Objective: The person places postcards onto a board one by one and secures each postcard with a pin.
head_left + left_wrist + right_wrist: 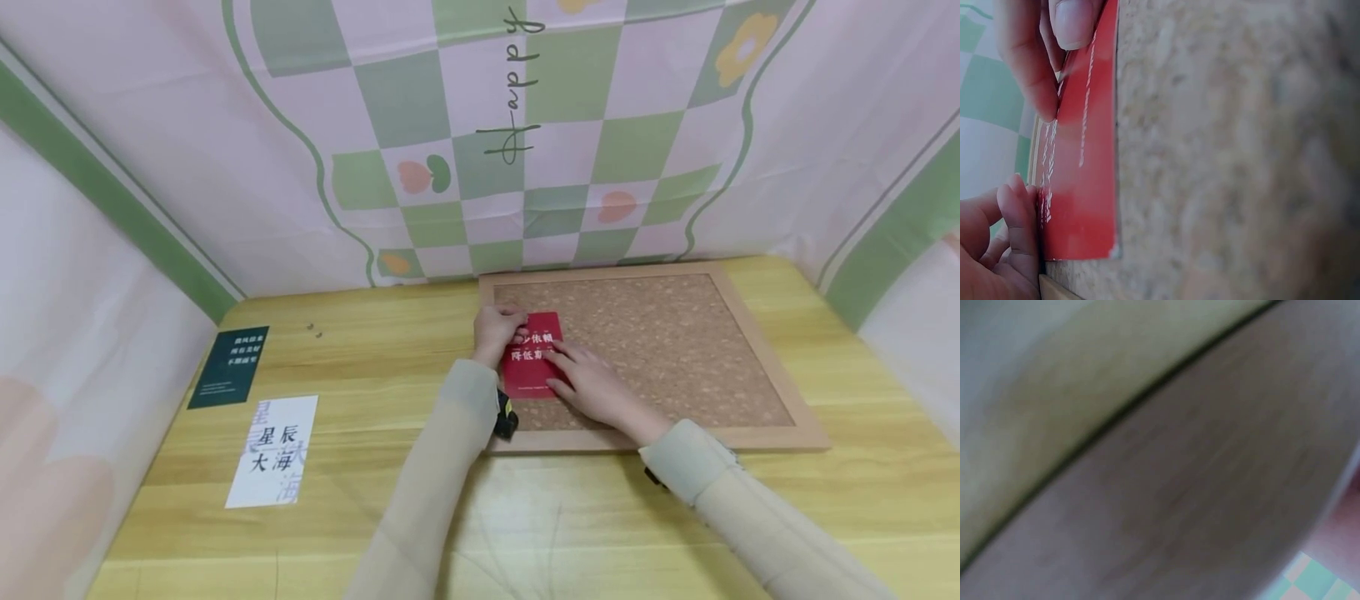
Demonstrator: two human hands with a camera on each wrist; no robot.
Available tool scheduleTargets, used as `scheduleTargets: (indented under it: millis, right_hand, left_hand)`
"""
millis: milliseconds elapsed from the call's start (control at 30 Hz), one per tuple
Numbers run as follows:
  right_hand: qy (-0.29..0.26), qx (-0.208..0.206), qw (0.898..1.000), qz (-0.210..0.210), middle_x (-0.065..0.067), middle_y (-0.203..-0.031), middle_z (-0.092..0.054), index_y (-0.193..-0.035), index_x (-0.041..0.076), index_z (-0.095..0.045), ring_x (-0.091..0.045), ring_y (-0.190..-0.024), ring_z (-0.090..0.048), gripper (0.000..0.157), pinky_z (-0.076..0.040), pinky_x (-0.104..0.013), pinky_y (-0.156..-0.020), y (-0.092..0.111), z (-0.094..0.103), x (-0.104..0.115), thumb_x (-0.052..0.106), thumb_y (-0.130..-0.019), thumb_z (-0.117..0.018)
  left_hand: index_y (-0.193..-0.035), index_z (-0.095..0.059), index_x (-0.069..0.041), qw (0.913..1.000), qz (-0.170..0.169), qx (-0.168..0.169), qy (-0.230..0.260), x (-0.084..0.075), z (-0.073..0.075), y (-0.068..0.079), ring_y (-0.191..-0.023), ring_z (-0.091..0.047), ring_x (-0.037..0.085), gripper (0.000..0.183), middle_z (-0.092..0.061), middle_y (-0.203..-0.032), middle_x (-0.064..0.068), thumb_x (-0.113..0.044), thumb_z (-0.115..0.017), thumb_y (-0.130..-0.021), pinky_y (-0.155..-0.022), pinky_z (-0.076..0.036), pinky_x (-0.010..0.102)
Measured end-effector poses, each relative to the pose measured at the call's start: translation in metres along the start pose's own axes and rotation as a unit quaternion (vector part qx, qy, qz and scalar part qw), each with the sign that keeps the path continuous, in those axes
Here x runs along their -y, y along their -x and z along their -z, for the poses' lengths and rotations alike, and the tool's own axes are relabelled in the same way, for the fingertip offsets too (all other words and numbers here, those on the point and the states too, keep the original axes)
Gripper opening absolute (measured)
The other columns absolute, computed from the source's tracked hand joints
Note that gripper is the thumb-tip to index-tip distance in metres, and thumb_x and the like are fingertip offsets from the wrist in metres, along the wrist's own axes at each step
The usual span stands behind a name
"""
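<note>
A red card (528, 367) with white Chinese characters lies on the left part of a cork board (660, 350), just right of the frame's centre. In the left wrist view its near edge lies along the cork, with no large lift that I can see there.

At the card's upper left is the left hand (497, 332), its fingers bent and gathered close together; I cannot tell whether they pinch the card's edge, something small, or nothing. The right hand (596, 385) reaches in from the lower right, fingers spread, tips resting on the card's right side.

As I judge it, the step in hand is steadying the card against the cork. To do it well, I would have the right fingertips press lightly and evenly, so the card neither slides nor bows, while the left fingers work close to the corner. I would check the card's sides against the board's wooden frame (771, 367) before any firm push, since pressing at one corner could twist it.

The board lies on a wood-grain surface (375, 358). At the left of the frame lie a dark green card (228, 367) and, below it, a white card (272, 450). My right wrist view is too blurred to help.
</note>
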State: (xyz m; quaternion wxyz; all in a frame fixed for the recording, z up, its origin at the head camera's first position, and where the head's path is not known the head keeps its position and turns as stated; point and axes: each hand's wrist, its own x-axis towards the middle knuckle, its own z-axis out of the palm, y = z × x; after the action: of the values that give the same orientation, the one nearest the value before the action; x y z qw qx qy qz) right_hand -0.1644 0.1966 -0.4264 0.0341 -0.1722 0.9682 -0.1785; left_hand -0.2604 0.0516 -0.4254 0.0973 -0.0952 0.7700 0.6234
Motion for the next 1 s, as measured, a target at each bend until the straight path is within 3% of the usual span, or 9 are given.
scheduleTargets:
  millis: [267, 433, 667, 1000]
  right_hand:
    - [-0.001, -0.002, 1.000, 0.001, -0.026, -0.147, -0.040, -0.137, 0.001, -0.048, -0.046, -0.134, -0.037, 0.047, -0.032, -0.063, -0.108, 0.000, 0.000, -0.001, 0.024, -0.097, -0.054]
    - [0.003, 0.000, 1.000, -0.001, -0.025, -0.147, -0.040, -0.137, 0.001, -0.048, -0.046, -0.135, -0.037, 0.047, -0.032, -0.063, -0.109, -0.001, -0.001, -0.001, 0.024, -0.097, -0.054]
    - [0.002, 0.003, 1.000, -0.004, -0.025, -0.147, -0.039, -0.138, 0.001, -0.047, -0.046, -0.136, -0.036, 0.048, -0.031, -0.062, -0.110, 0.000, -0.002, 0.000, 0.024, -0.097, -0.053]
    - [0.011, -0.037, 0.999, 0.017, -0.025, -0.146, -0.041, -0.138, 0.001, -0.047, -0.046, -0.134, -0.037, 0.048, -0.030, -0.060, -0.111, 0.002, -0.012, -0.003, 0.026, -0.097, -0.051]
  left_hand:
    - [-0.097, -0.073, -0.001, 0.9998, 0.018, 0.010, -0.003, -0.001, 0.001, -0.006, -0.047, -0.056, 0.004, 0.016, -0.073, -0.076, 0.014, -0.009, -0.061, -0.092, -0.049, -0.052, 0.017]
    - [-0.096, -0.073, -0.003, 0.9997, 0.008, 0.016, -0.019, 0.002, 0.001, -0.009, -0.051, -0.061, 0.009, 0.015, -0.072, -0.075, 0.012, -0.010, -0.061, -0.092, -0.052, -0.055, 0.022]
    - [-0.106, -0.071, -0.003, 0.9991, 0.004, 0.010, -0.041, 0.004, -0.002, -0.007, -0.049, -0.055, 0.002, 0.020, -0.073, -0.091, 0.015, -0.014, -0.059, -0.094, -0.045, -0.047, 0.013]
    - [-0.105, -0.071, -0.003, 0.9986, 0.001, 0.011, -0.052, 0.000, -0.002, -0.004, -0.049, -0.055, 0.003, 0.020, -0.073, -0.090, 0.015, -0.015, -0.059, -0.094, -0.042, -0.044, 0.013]
